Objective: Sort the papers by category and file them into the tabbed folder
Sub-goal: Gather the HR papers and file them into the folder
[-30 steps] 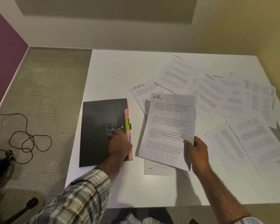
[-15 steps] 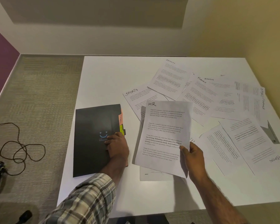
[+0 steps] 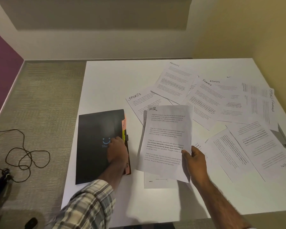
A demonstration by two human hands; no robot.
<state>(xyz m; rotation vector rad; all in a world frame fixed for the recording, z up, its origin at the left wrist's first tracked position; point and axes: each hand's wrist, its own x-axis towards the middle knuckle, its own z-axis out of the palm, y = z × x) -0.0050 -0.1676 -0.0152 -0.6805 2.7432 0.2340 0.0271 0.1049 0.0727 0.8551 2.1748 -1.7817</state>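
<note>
A black tabbed folder (image 3: 94, 142) lies closed at the left of the white table (image 3: 109, 83), with pink and yellow tabs (image 3: 123, 128) along its right edge. My left hand (image 3: 117, 150) rests flat on the cover near that edge. My right hand (image 3: 194, 160) pinches the lower right of a sheet headed HR (image 3: 166, 139), held tilted just above the table. Behind lie a SPORTS sheet (image 3: 139, 103), an ADMIN sheet (image 3: 175, 80) and a FINANCE sheet (image 3: 203, 100).
More printed sheets overlap across the right half of the table, one marked ADMIN (image 3: 274, 152) near the right edge. Another sheet (image 3: 158, 181) lies under the HR page. A black cable (image 3: 26, 156) coils on the carpet at the left.
The view has shifted a little, so the table sits lower and further left in frame. Both hands keep their places on the folder and the HR sheet.
</note>
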